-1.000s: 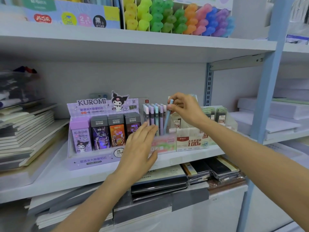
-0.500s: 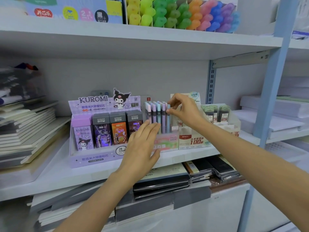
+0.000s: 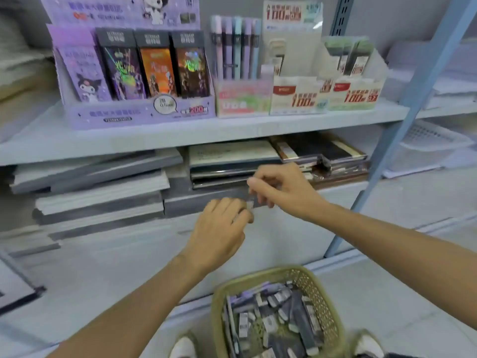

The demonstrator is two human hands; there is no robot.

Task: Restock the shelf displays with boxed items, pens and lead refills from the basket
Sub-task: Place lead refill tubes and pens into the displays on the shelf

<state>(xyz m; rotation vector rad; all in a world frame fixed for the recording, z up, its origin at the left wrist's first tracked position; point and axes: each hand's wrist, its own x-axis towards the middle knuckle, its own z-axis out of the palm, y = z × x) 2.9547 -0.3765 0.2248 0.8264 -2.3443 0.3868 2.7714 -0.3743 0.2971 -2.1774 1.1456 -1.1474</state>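
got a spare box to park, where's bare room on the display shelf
Bare shelf left of the purple display, plus a thin strip along the front edge. Rightward to the blue post, displays stand side by side.

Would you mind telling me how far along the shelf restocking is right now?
Done, apparently: the pen display shows a packed row and the purple lead-refill display a full front row. In hand: the left hand and right hand meet below the shelf; anything pinched is too blurred to tell. Left: the basket holds many packs.
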